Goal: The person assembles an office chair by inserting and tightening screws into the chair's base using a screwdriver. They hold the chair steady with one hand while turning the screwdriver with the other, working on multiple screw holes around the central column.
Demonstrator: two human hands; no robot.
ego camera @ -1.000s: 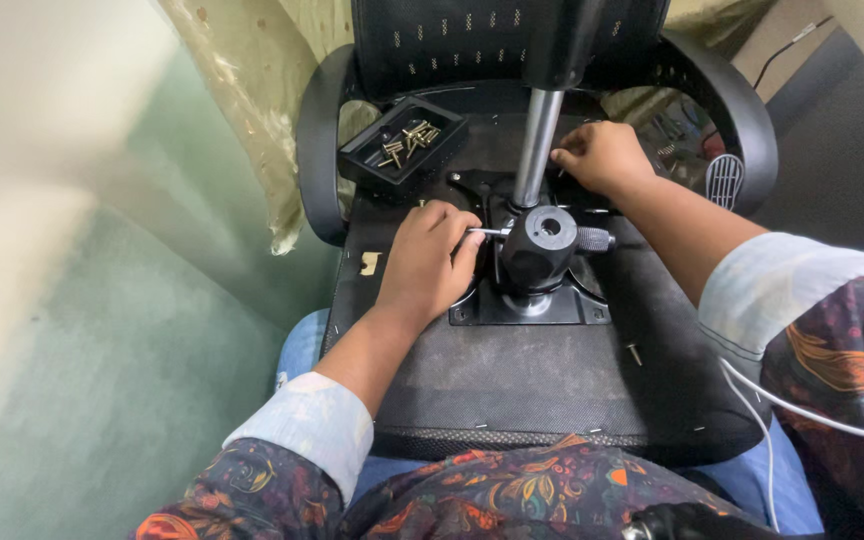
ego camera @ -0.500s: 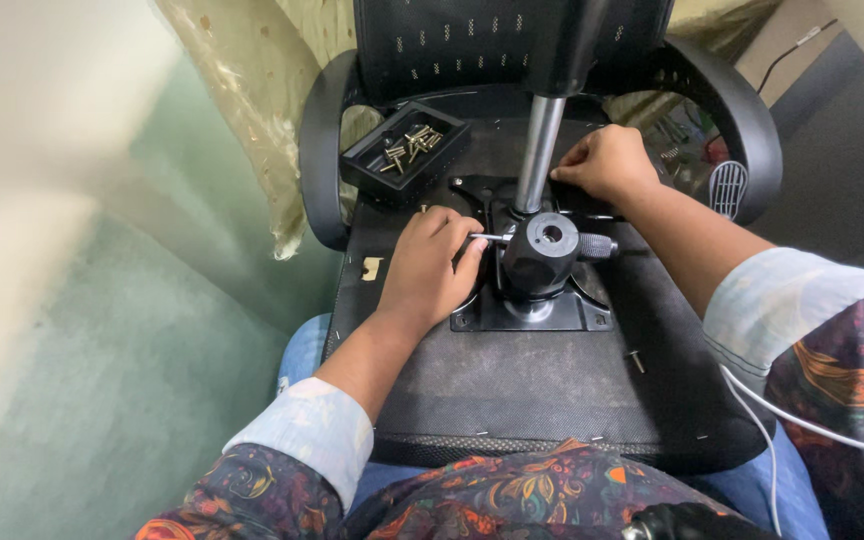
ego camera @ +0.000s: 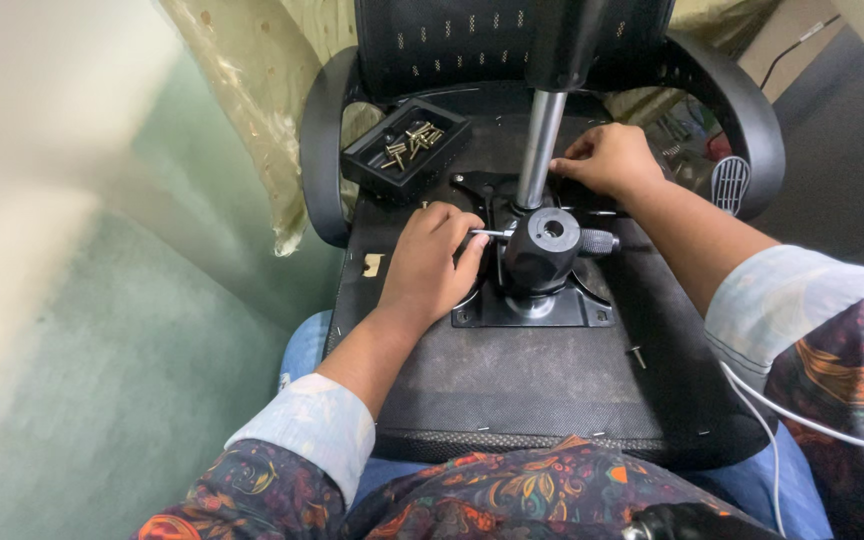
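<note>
A person is looking down at an upturned office chair lying across their lap, its black seat underside (ego camera: 512, 380) filling the middle of the frame. At the centre, a black metal mounting plate (ego camera: 532, 305) is sitting on the seat underside, with a silver gas-lift column (ego camera: 540, 150) rising from its hub toward the top of the frame. The left hand (ego camera: 432, 265) is resting on the plate's left side, fingers curled and mostly closed, pinching a thin silver tool shaft (ego camera: 492, 234) that is pointing toward the hub. The right hand (ego camera: 607, 160) is reaching to the upper right of the column, fingers bent down onto the plate's far edge; whether it is gripping anything there is hidden. A small black tray of screws (ego camera: 407, 145) is sitting in the upper left, just beside the armrest (ego camera: 322, 150). One loose screw (ego camera: 638, 354) is lying on the seat underside at lower right, apart from both hands. The chair is balancing on the lap, so a hard push on the tool could be tipping it, sliding the tray off the edge and scattering screws. The loose screw could likewise be rolling off the sloped surface, and the tool tip could be slipping toward the fingers.
</note>
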